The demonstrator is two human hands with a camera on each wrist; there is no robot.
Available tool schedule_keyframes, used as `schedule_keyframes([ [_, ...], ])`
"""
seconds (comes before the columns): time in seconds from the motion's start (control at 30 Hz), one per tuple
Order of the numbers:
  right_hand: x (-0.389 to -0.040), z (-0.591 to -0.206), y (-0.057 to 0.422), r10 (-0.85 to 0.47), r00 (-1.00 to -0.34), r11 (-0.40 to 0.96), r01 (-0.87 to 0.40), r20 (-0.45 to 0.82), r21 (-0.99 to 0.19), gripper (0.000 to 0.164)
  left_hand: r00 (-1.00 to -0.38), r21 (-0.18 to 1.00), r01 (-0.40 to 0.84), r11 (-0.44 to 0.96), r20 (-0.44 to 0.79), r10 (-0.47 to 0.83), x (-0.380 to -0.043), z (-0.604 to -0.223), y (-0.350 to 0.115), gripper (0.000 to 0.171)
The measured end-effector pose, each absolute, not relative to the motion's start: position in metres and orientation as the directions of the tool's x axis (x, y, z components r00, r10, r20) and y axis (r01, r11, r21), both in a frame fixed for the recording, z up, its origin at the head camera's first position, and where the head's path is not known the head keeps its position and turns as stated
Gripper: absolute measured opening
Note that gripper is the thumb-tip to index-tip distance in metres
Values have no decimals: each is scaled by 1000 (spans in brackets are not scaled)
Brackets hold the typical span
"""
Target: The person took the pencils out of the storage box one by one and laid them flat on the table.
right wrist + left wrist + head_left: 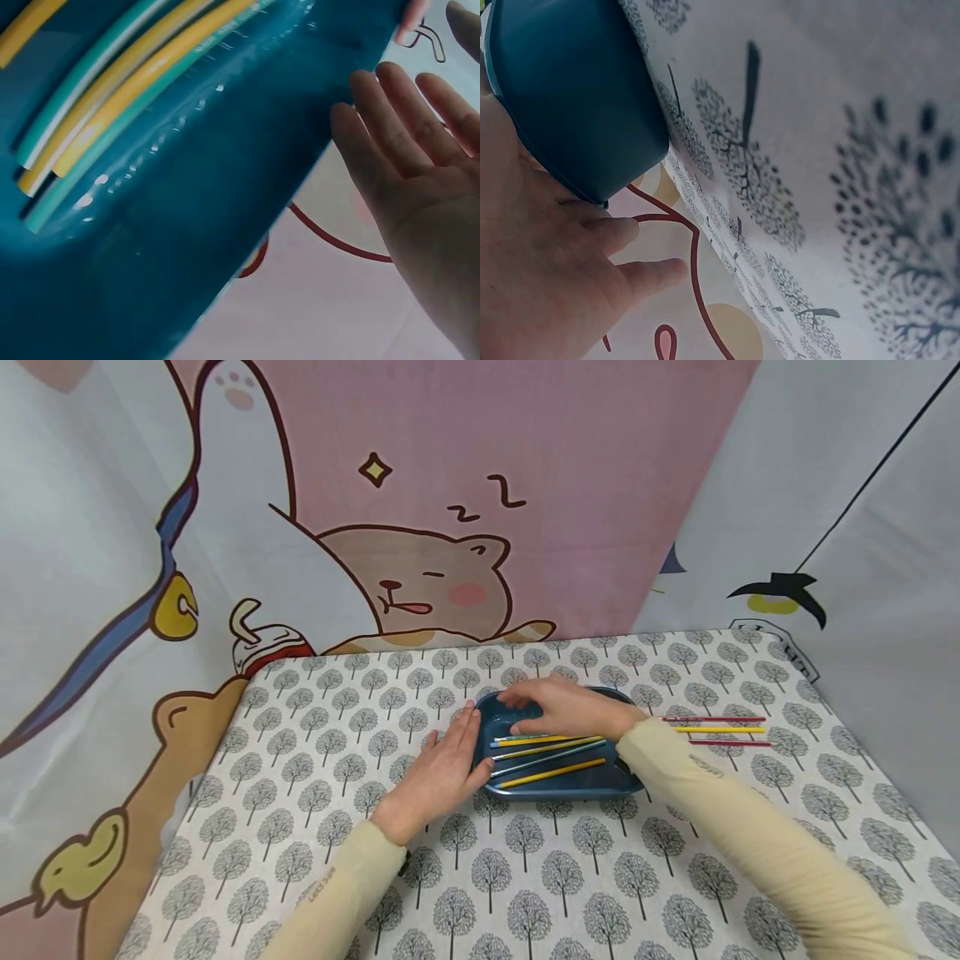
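Note:
A dark blue tray (570,792) with rounded corners lies on the tablecloth. Inside it are several slim pencil-like sticks, yellow (555,773) and green (551,760), roughly side by side. My left hand (438,768) rests against the tray's left rim, fingers fairly straight; in the left wrist view they lie along the tray's outer wall (577,90). Over the tray's far part is my right hand (566,706), fingers loosely bent. The right wrist view shows its palm and fingers (397,139) holding nothing, near the tray's edge, apart from the sticks (112,97).
To the right of the tray, two red sticks (731,743) and a yellow stick (720,729) lie on the tree-patterned tablecloth (525,839). The right forearm passes in front of their left ends. A curtain with cartoon animals (450,581) hangs behind the table.

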State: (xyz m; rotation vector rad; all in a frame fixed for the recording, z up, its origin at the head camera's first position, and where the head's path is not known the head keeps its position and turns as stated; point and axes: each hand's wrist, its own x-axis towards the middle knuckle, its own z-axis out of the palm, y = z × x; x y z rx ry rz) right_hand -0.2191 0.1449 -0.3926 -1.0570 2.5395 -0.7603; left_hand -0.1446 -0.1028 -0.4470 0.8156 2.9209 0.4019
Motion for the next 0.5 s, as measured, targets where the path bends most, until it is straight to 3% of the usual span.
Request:
schedule_keyframes([
  [0.5, -223, -416, 147, -706, -690, 646, -531, -163, -549, 44, -847, 277, 511, 814, -1, 532, -144, -447, -104, 77],
])
